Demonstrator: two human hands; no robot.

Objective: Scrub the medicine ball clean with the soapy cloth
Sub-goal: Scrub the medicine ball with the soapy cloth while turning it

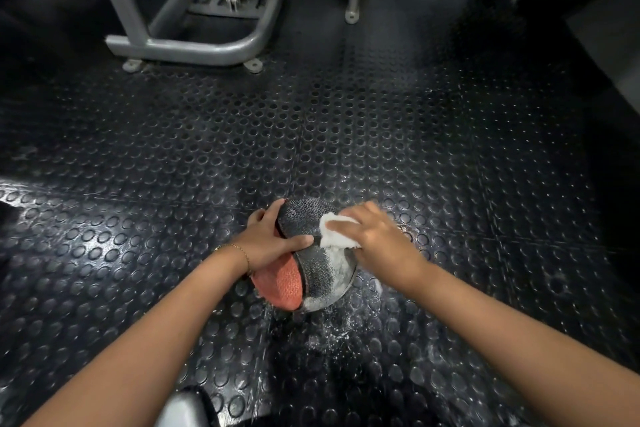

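Left hand (268, 242) grips medicine ball (304, 218) (right hand (379, 241) holds cloth (337, 237)).

Your right hand (377, 239) is motion-blurred and covers most of the cloth (337, 234), so its grip is unreadable. Your left hand (266, 239) hides the ball (304, 222) on its 9 o'clock side. The machine frame (194, 45) at 12 o'clock is cut by the top edge; a grey object (183, 409) at 6 o'clock is cropped, unidentifiable.

Studded black rubber floor (173, 166) carries the medicine ball (313, 274); grey machine frame (194, 45); scattered suds (332, 333).
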